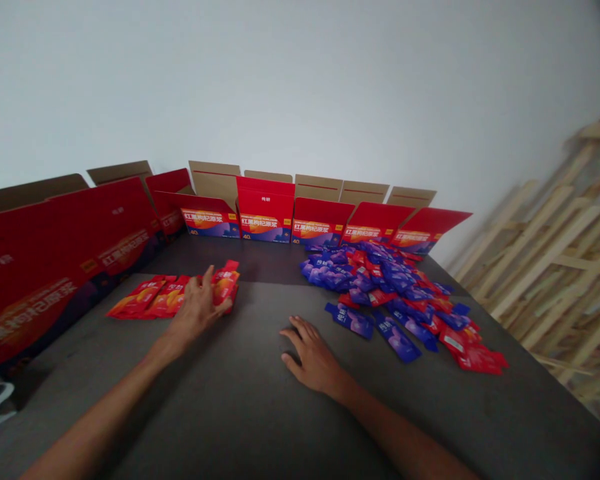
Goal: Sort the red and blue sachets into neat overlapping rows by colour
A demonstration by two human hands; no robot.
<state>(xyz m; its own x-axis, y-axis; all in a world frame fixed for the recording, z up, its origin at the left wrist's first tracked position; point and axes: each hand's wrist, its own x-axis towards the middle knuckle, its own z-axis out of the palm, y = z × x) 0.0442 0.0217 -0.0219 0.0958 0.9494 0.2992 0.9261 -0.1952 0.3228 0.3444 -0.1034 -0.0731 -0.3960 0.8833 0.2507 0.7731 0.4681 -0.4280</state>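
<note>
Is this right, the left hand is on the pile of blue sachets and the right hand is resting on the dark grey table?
No, the left hand is touching the glossy red sachets instead, as the head view shows. The right hand does rest on the dark grey table, as you said.

The bare left hand (197,312) reaches out with its fingers spread apart. The bare right hand (310,357) rests palm down, its fingers gently curved, and the bare left arm (105,400) and bare right arm (405,440) stretch forward.
</note>
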